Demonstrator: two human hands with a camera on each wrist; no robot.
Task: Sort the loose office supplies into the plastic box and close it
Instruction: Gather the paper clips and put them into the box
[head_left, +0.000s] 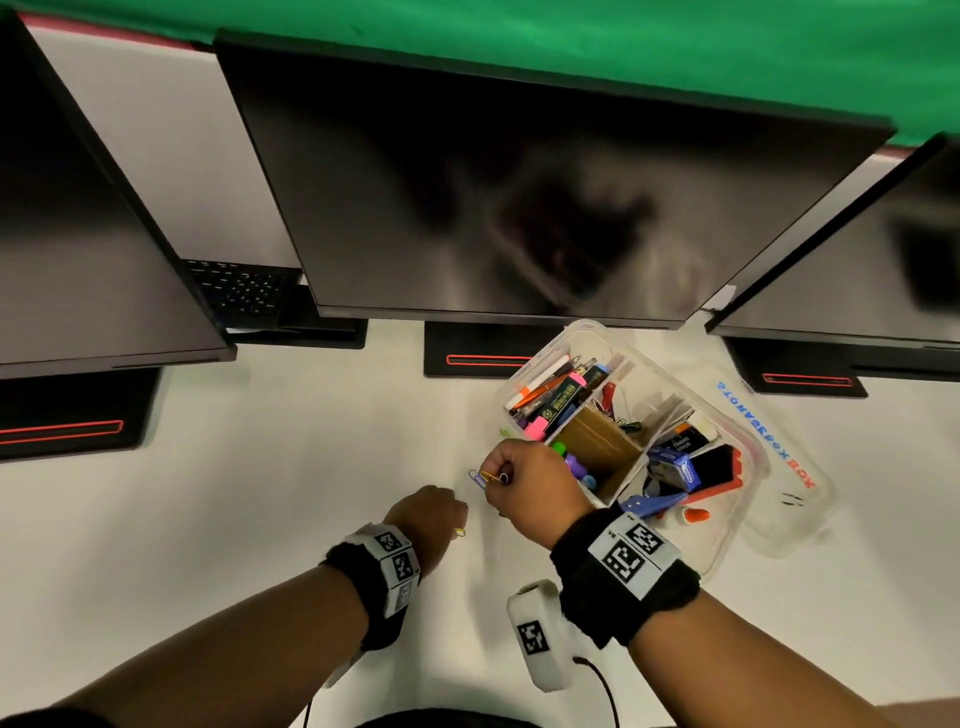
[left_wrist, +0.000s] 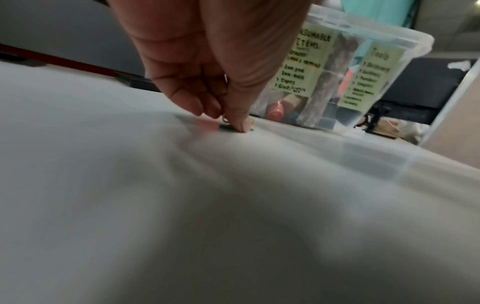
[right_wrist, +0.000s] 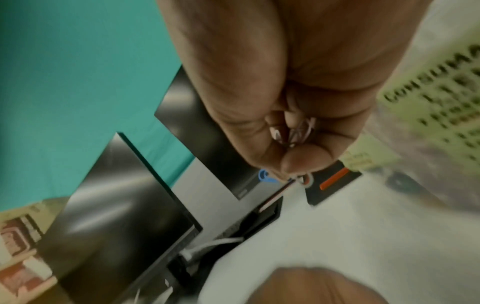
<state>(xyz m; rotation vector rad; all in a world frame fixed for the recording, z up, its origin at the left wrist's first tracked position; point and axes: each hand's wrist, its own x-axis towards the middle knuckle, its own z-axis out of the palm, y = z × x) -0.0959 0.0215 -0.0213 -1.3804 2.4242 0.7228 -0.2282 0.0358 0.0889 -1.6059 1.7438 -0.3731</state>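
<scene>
Right hand (head_left: 530, 483) raised beside open plastic box (head_left: 727, 410), fingers clenched round several paper clips (head_left: 485, 477), count unclear; left hand (head_left: 431, 519) fingertips pinch one yellow clip (head_left: 460, 531) on white table (head_left: 234, 519)

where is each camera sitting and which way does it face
Head: on the head, looking down at the desk; shows both forearms, the left hand, the right hand and the plastic box.
Left wrist: low over the desk, facing along the fingers toward the box.
Right wrist: above the desk, looking along the grip on paper clips toward the monitors.
Shared: the box's green labels appear in both wrist views.
</scene>
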